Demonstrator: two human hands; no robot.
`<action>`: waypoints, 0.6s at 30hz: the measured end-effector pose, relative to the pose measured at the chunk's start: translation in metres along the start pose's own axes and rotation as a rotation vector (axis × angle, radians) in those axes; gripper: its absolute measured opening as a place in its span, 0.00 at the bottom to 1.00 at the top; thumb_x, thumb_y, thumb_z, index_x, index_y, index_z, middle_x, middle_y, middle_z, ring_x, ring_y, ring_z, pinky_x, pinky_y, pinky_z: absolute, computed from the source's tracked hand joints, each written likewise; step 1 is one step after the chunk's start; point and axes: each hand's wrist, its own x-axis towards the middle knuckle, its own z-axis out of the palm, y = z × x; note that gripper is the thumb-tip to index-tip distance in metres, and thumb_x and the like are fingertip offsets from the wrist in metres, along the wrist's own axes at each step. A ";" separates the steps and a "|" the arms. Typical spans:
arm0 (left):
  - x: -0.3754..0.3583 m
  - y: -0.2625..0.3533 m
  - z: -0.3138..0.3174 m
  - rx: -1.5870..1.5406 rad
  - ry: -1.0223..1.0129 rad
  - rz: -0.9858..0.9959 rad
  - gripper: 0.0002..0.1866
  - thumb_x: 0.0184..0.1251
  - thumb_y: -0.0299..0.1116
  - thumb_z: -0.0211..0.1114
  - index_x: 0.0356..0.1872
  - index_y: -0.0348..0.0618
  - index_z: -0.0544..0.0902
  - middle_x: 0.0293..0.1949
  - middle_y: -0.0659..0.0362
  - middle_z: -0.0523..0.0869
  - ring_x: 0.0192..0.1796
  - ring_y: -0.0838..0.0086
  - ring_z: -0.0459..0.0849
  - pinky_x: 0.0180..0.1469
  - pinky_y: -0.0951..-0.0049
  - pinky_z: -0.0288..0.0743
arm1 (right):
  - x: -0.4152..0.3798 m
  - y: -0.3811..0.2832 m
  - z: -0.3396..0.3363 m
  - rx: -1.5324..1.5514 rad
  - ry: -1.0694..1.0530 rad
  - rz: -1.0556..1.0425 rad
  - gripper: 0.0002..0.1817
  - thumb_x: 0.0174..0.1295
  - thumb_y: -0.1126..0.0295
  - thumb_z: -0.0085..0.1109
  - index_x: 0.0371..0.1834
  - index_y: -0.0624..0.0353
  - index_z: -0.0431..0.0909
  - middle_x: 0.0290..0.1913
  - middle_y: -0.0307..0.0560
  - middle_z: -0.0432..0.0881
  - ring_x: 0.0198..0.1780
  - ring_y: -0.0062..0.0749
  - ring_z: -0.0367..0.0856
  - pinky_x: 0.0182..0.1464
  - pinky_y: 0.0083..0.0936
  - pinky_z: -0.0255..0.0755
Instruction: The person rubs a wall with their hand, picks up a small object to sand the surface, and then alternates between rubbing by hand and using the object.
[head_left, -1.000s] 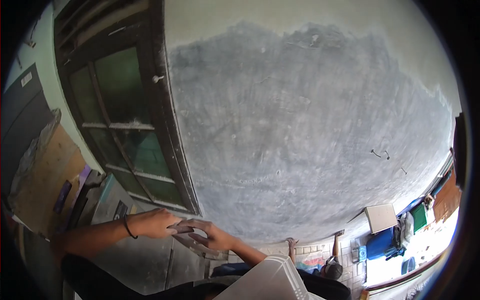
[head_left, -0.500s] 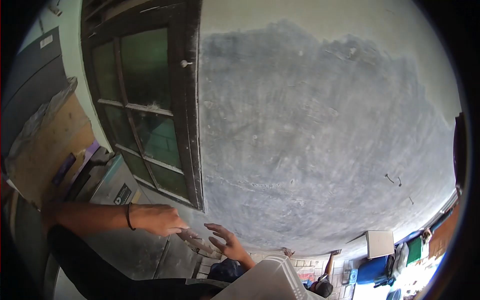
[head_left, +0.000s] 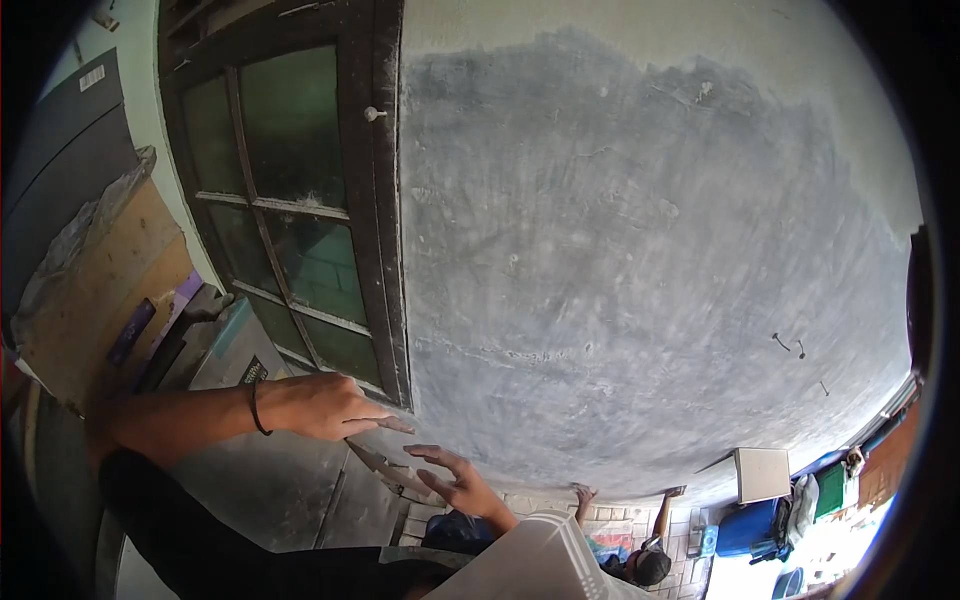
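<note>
My left hand (head_left: 330, 408), with a dark band on its wrist, reaches in from the left, palm down. Its visible fingers stretch toward the wall, dusty at the tips, just beneath the window's lower corner. My right hand (head_left: 458, 482) comes up from below, fingers apart and slightly curled, with nothing seen in it. Both hands are close to the grey-patched wall (head_left: 600, 270). Beneath my left hand is a metal cabinet (head_left: 290, 480) with a brownish edge. A white, striped-edge shape (head_left: 535, 560) covers part of my right arm.
A dark-framed window (head_left: 305, 250) stands left of the patch. Nails (head_left: 790, 345) stick out at right. Below, another person (head_left: 650, 567) has both hands at the wall, near a pale box (head_left: 762, 475) and a blue container (head_left: 745, 532). Boards (head_left: 110, 285) lean at left.
My left hand has moved up and its fingers now stretch farther right. My right hand stays nearly in place. The view has shifted slightly, and more of the other person's hand shows.
</note>
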 end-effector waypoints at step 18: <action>-0.004 -0.001 0.002 -0.050 -0.178 -0.092 0.16 0.72 0.34 0.66 0.57 0.41 0.85 0.33 0.43 0.89 0.34 0.49 0.88 0.38 0.56 0.81 | -0.007 0.008 -0.004 0.004 0.078 -0.027 0.18 0.69 0.80 0.58 0.61 0.64 0.80 0.61 0.53 0.85 0.63 0.40 0.83 0.67 0.33 0.71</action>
